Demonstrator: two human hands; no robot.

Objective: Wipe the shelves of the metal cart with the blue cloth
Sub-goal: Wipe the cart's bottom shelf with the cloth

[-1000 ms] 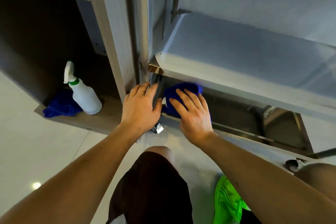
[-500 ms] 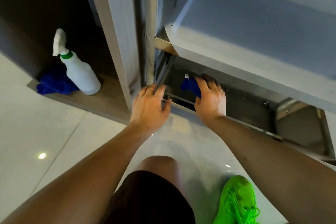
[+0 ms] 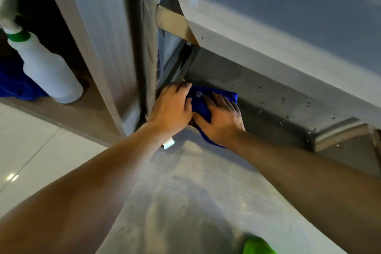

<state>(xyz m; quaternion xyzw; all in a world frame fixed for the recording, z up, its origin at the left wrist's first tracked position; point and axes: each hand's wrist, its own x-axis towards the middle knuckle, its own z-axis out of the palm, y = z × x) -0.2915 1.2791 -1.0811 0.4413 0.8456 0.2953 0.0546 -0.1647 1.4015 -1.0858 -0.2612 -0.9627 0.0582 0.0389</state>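
The blue cloth (image 3: 214, 97) lies at the left front corner of the metal cart's bottom shelf (image 3: 272, 97), with one end hanging over the front rim. My right hand (image 3: 222, 118) presses down on it with fingers spread. My left hand (image 3: 171, 107) rests flat on the shelf corner beside the cart's upright post (image 3: 149, 47), its thumb touching the cloth's edge. The middle shelf (image 3: 288, 27) overhangs both hands. The cloth's part under my palm is hidden.
A white spray bottle (image 3: 45, 72) with a green collar stands on a low wooden ledge at the left, and a second blue cloth (image 3: 14, 86) lies behind it. A grey cabinet panel (image 3: 103, 47) adjoins the cart post. A green shoe (image 3: 257, 245) is on the tiled floor.
My head has dropped closer to the bottom shelf. My right hand slid the cloth back to the left front corner, and my left hand moved up onto the shelf corner.
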